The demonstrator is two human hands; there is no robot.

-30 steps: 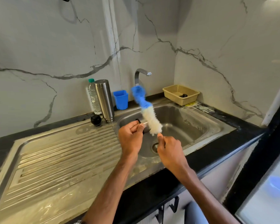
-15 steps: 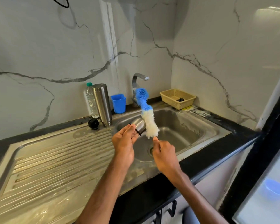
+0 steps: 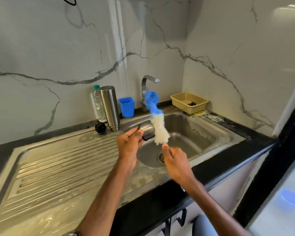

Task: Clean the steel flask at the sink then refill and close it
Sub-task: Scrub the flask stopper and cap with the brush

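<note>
The brush (image 3: 157,126) has its handle hidden inside the right hand (image 3: 175,160). Its blue far end is blurred and covers the lower stem of the tap (image 3: 147,80). The left hand (image 3: 128,143) and the white bristles hide much of the steel cup (image 3: 147,129) it grips. The plastic bottle (image 3: 96,103) is half hidden behind the steel flask (image 3: 110,108). The dark thing (image 3: 192,104) in the basket (image 3: 179,99) is too small to tell. The left and near edges cut off the draining board (image 3: 58,167).

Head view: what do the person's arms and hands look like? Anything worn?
Left hand and right hand are bare: no gloves, no rings visible. Both forearms are uncovered, with no sleeves in frame. A metallic band sits against the left forearm at the bottom edge; it is mostly cut off, so what it is stays unclear.
</note>
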